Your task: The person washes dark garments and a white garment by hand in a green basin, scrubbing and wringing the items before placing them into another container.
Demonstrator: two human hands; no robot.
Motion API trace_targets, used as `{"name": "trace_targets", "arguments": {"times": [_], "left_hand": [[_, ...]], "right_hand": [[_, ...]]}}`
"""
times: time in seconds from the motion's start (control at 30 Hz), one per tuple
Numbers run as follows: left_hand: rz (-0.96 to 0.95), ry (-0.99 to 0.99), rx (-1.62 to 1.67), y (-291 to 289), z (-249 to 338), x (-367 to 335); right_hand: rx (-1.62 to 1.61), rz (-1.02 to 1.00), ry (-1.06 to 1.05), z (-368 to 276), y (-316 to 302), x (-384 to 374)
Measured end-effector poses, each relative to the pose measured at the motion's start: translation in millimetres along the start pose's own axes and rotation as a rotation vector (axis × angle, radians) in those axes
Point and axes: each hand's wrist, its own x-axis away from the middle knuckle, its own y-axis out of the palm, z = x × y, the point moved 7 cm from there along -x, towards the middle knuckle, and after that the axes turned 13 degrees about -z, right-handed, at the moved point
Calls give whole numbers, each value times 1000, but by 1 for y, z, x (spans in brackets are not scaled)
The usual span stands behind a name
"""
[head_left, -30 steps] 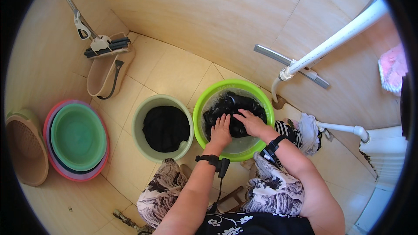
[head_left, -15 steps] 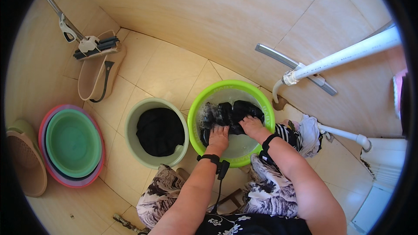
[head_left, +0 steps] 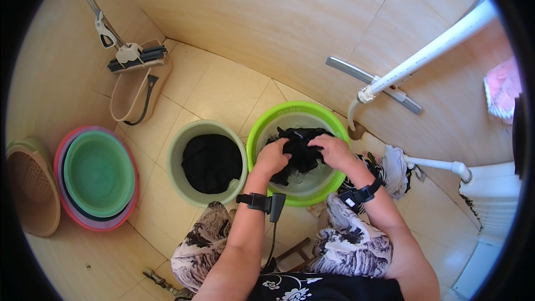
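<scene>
A bright green basin (head_left: 326,116) holds soapy water and a wet black garment (head_left: 301,149). My left hand (head_left: 273,157) grips the garment's left side and my right hand (head_left: 333,150) grips its right side, both over the water, bunching the cloth between them. Each wrist wears a black strap. To the left, touching the basin, stands a pale green bucket (head_left: 179,147) with more dark clothes (head_left: 212,161) inside.
Several nested basins (head_left: 96,177) and a tan basket (head_left: 30,189) lie at the left. A dustpan with a mop head (head_left: 136,81) leans on the wall. White pipes (head_left: 429,50) run at the right, with a patterned cloth (head_left: 393,164) on the tiled floor.
My hands have pulled the black garment together toward the basin's middle and lifted it partly out of the water. The view has shifted slightly.
</scene>
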Motion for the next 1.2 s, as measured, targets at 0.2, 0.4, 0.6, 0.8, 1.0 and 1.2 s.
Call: {"name": "trace_targets", "arguments": {"times": [0.2,0.4,0.6,0.8,1.0,1.2], "left_hand": [[61,280,307,-59,80,46],[101,268,507,-33,46,23],[248,74,87,55,5,-14],[-80,-173,-281,108,-30,-18],[-104,-183,-392,122,-53,-34],[-249,-257,-365,128,-59,-45]], "right_hand": [[-419,-24,-28,-61,-84,16],[-233,-47,-67,-23,-45,-2],[-90,-25,138,37,43,-14],[180,-409,312,61,101,-5],[199,-523,370,72,113,-15],[374,-694,394,86,124,-20]]}}
